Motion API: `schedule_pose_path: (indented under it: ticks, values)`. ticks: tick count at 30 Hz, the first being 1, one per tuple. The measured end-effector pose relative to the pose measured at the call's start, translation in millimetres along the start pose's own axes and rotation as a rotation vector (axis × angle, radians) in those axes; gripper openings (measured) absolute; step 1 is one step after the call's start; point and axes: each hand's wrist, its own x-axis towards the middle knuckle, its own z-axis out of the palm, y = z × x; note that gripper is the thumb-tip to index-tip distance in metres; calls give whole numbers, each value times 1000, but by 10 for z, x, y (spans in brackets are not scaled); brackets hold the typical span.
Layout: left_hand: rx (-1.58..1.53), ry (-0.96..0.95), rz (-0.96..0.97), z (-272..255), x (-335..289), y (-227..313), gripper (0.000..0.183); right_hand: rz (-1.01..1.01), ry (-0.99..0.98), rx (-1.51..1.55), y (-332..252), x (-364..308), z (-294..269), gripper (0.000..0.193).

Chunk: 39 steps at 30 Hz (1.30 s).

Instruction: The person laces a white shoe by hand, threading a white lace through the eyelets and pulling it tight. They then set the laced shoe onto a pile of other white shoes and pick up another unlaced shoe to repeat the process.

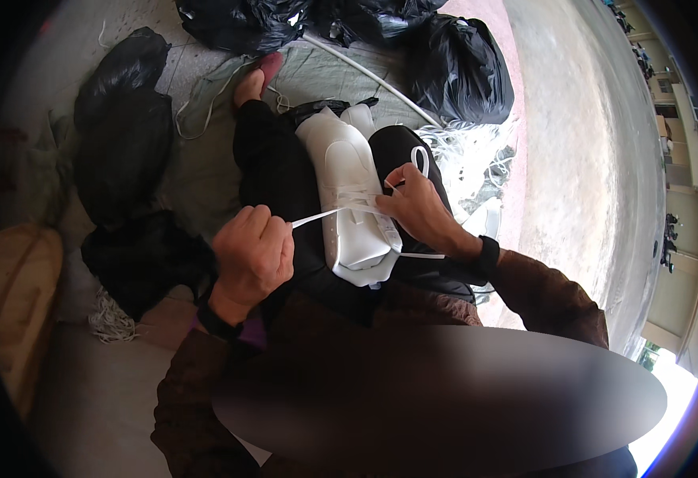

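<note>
Gripping a white lace (pixel 314 218) in a closed fist, the left hand (pixel 255 259) sits, in the head view, off the near left side of a white shoe (pixel 337 163). The right hand (pixel 420 207) is at the shoe's other side, fingertips pinched on lace right by the eyelets, so it is the nearer of the two. The hands are apart, the shoe lying between them on the lap. Its long axis runs away from the body, toe beyond both hands, crossing the taut lace. Beyond the right hand lies a heap of loose laces (pixel 468 155); left of the left hand, a black bag (pixel 146 259).
</note>
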Motion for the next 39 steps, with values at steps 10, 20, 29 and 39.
schedule_pose_path:
  ticks: [10,20,29,39]
  values:
    - [146,-101,13,49,94,133,23,-513,195,-226,277,-144,-13,11]
    - [69,53,-123,47,373,381,28,-387,72,-214,225,-69,-47,9]
    - [-1431,-299,-1468,38,108,706,34,-665,-25,-596,85,55,-152,18]
    - [-741,263,-709,156,301,660,41,-575,225,-301,241,20,30,26]
